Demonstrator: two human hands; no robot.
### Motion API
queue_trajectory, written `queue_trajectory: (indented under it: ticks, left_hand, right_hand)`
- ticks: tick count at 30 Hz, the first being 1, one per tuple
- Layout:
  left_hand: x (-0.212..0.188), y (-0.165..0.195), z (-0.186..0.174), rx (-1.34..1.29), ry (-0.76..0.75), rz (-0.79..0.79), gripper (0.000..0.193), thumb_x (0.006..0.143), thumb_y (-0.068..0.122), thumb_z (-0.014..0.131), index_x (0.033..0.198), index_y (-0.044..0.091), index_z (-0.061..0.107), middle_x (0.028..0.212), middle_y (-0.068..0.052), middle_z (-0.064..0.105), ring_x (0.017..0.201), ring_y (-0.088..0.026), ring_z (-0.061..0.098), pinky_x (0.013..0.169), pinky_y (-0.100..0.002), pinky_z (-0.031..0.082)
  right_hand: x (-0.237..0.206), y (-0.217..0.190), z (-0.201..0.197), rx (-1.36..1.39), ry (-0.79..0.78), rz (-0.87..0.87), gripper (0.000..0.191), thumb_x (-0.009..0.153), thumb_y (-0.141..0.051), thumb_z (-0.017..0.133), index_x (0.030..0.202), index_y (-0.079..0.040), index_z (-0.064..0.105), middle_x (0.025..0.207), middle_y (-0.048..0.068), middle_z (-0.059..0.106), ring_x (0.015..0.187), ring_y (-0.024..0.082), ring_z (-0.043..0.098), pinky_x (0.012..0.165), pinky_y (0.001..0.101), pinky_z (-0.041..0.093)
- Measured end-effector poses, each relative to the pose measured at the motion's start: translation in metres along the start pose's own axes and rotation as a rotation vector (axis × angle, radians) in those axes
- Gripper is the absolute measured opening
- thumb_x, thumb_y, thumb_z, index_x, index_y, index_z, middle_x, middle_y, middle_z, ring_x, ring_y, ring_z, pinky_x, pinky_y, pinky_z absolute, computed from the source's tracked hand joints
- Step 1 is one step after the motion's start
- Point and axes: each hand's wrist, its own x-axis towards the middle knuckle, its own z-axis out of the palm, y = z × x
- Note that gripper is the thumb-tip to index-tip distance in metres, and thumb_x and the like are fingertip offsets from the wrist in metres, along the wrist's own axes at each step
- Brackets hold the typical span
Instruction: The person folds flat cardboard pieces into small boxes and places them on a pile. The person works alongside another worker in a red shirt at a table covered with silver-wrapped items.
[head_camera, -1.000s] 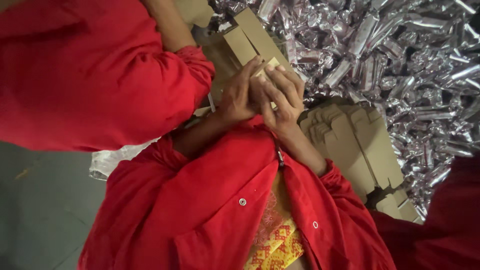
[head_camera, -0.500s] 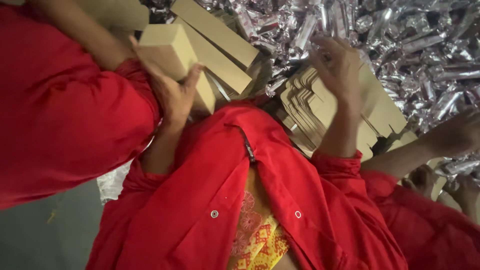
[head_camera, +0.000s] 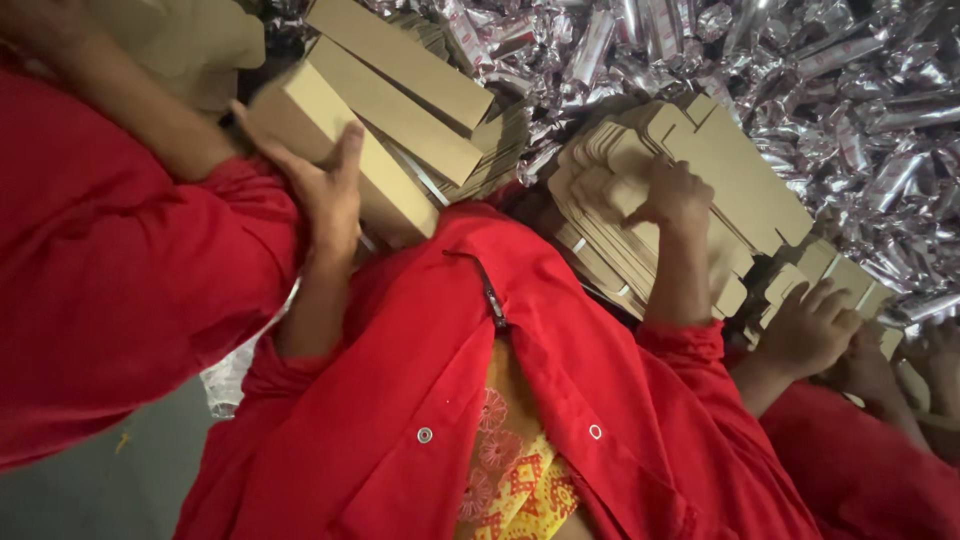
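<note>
Pressing a folded brown carton (head_camera: 330, 150) against the row of finished cartons (head_camera: 420, 95) is what the left hand (head_camera: 325, 195) is seen doing: its fingers are spread along the carton's long side and the thumb is hooked over the near end. The right hand (head_camera: 675, 195) is laid on top of the stack of flat die-cut carton blanks (head_camera: 690, 170), fingers curled and pinching at the topmost sheet. A heap of silver foil-wrapped packets (head_camera: 830, 90) lies beyond the blanks, on the counter. To the right, another person's hand (head_camera: 810, 330) rests at the lower edge of the same stack.

A single blank is best peeled up by its edge flap, so that two are not lifted together. The folded carton is best kept square and flush with its neighbours, pressure being applied along its length rather than at one corner, where it might be crushed.
</note>
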Motion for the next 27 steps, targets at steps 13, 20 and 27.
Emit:
queue_trajectory:
  ticks: [13,20,27]
  left_hand:
    - [0.008,-0.034,0.019,-0.543,0.186,-0.386,0.105,0.092,0.012,0.074,0.165,0.01,-0.002,0.17,-0.022,0.015,0.154,-0.035,0.027,0.126,-0.044,0.027]
    - [-0.002,-0.058,0.043,-0.175,0.147,-0.132,0.093,0.104,0.011,0.07,0.167,0.005,0.002,0.176,-0.022,0.01,0.163,-0.034,0.019,0.133,-0.043,0.019]
    - [-0.008,-0.055,0.035,-0.045,0.129,-0.023,0.095,0.104,0.013,0.073,0.168,0.005,0.003,0.176,-0.022,0.01,0.164,-0.036,0.017,0.135,-0.045,0.016]
  right_hand:
    - [-0.015,0.0,-0.008,0.024,0.03,-0.204,0.127,0.048,-0.055,0.097,0.151,-0.002,0.043,0.133,0.028,0.057,0.115,0.041,0.065,0.091,0.0495,0.056]
    - [-0.027,-0.018,-0.012,0.02,0.117,-0.224,0.128,0.05,-0.067,0.094,0.146,0.002,0.045,0.13,0.025,0.059,0.111,0.041,0.066,0.088,0.0491,0.058]
    - [-0.003,-0.003,-0.016,0.139,-0.057,-0.29,0.114,0.058,-0.065,0.09,0.153,-0.016,0.048,0.123,0.024,0.065,0.111,0.042,0.065,0.093,0.0524,0.054]
